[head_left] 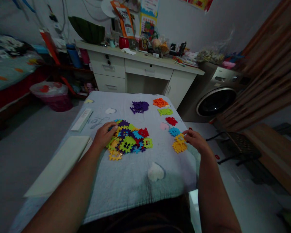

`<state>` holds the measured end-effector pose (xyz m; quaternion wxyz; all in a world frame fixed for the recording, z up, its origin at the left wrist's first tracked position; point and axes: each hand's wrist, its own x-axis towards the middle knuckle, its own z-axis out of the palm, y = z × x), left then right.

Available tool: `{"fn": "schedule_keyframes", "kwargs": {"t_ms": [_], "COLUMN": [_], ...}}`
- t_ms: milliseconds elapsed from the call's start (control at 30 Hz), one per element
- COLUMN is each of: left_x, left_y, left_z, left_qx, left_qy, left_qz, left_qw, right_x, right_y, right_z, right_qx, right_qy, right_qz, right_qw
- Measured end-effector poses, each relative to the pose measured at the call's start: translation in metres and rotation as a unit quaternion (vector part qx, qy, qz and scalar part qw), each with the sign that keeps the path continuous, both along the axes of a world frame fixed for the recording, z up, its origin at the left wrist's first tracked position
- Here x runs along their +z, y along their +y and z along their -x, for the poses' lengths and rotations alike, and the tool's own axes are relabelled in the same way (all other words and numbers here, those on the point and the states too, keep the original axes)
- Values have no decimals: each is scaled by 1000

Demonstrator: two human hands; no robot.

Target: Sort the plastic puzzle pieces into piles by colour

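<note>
Towel edge: right hand by yellow tiles.

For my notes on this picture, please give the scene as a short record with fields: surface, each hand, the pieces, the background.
surface: grey towel, under all the pieces
left hand: rests on the left edge of the mixed pile of plastic tiles
right hand: fingertips at the yellow tiles
separate groups: purple tiles, orange tiles, green tiles, red tiles, blue tiles
background: white desk, washing machine

A grey towel bears mixed and sorted plastic tiles.
</note>
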<state>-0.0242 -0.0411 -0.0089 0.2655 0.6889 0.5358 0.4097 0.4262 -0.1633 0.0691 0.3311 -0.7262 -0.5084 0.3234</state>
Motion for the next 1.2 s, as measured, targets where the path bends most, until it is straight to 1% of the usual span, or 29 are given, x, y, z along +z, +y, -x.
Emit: {"fn": "schedule_keyframes", "kwargs": {"t_ms": [133,233,300,367,500,600,667,700,767,833,900,967,1067,1133,1200], "left_x": [0,0,0,0,0,1,1,1,1,1,2,2,4,5,6], "left_y": [0,0,0,-1,-1,-1,-1,-1,-1,-1,-2,-3,-4,-4,-4], "left_z": [1,1,1,1,0,0,0,0,0,0,0,-1,-1,-1,-1], "left_qx": [-2,1,3,2,-2,-3,-4,-3,-2,0,-2,-4,-4,-3,-4], "left_qy": [2,3,4,4,4,2,3,4,6,5,4,2,0,1,2], "left_qz": [-1,4,7,7,4,5,6,5,4,4,1,-2,-3,-3,-5], "left_qw": [1000,1000,1000,1000,1000,1000,1000,1000,1000,1000,1000,1000,1000,1000,1000], "right_x": [-11,-20,-26,-31,-36,-32,-25,-21,-11,-4,0,1,-4,-7,-10], "right_y": [-9,-12,-14,-15,-16,-14,-9,-5,5,17,30,43,59,65,68], "right_z": [-8,-12,-14,-16,-20,-18,-8,1,25,57,92,123,155,167,172], "right_qx": [-64,-100,-106,-99,-78,-87,-92,-85,-39,47,137,215,269,285,300], "right_qy": [41,31,-17,-89,-199,-254,-267,-264,-242,-213,-189,-179,-192,-211,-221], "right_qz": [-19,-14,-2,9,17,-16,-47,-62,-88,-103,-97,-90,-93,-98,-100], "right_qw": [997,994,994,991,977,963,958,959,965,971,968,956,939,930,923]}}
